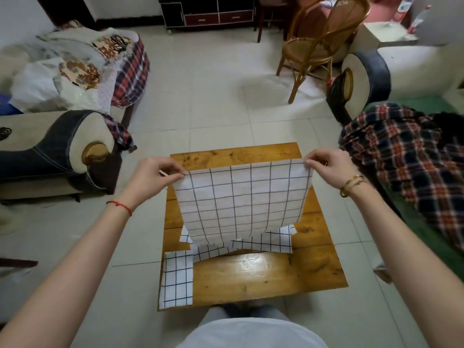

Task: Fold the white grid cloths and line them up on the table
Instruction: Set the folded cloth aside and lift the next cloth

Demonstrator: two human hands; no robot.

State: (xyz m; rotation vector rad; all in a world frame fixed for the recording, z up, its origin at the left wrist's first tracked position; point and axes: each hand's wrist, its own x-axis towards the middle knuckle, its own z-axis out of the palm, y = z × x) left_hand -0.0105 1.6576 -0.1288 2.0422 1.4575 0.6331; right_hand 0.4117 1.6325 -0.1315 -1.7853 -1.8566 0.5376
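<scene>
White grid cloth (241, 199) hangs in the air over the wooden table (271, 275), held by its two upper corners. The left hand (148, 177) pinches the left corner between thumb and fingers, and the right hand (326, 169) pinches the right corner in the same way, so both hands are closed on the fabric. The hands are kept well apart, which pulls the top edge straight and lets the cloth fall flat. This probably helps to bring the edges together evenly for the fold. The lower edge of the cloth touches or almost touches the unfolded cloths (266, 244) that lie spread on the middle of the table; it cannot be told which. One folded cloth (177, 280) already lies at the near left corner of the table, its edge slightly over the side. It seems to be the start of the line, so the task looks to be at an early stage, with several cloths not yet folded.
</scene>
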